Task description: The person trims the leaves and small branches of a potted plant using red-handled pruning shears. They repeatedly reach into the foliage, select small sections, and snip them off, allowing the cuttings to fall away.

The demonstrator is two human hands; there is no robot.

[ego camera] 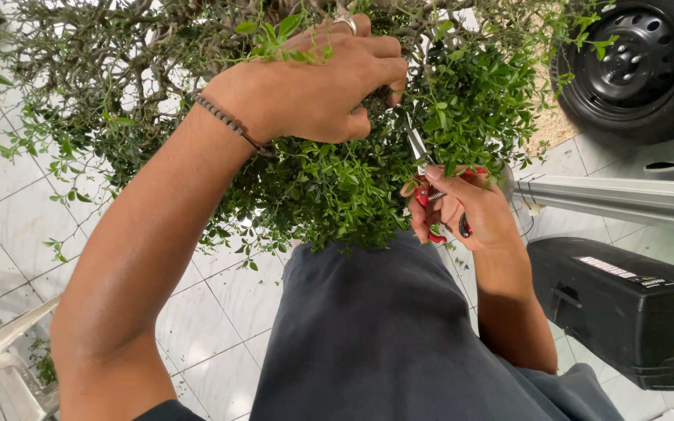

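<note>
The small bushy plant (337,179) fills the upper middle of the view, directly in front of the person's body, and its thin twigs spread to the left over the white tiled floor (9,218). I judge that its shoots are light, soft and springy: they bend away at a touch, and the tiny green leaves tear off easily, so a shoot is best pinched near its woody base, not at the leafy tip. The older grey branches near the top look stiffer and can take a firmer grip. The left hand (313,86) reaches from the lower left up into the crown, with the forearm rising steeply and the wrist bent forward; its fingers are curled and closed on a bunch of foliage, and the fingertips are hidden among the leaves, so I cannot tell exactly which twig they pinch. It wears a thin beaded bracelet (224,121) on the wrist and a ring (345,21) on one finger. The right hand (462,210) is lower and to the right, just beside the edge of the foliage, and it grasps the red handles of small pruning scissors (428,183); the narrow metal blades point upward into the leaves, toward the left hand. These scissors look light and hard, with smooth handles, and they sit well inside the curled fingers. A black case (626,312) lies at the right, and a dark car tyre (641,66) stands above it.
</note>
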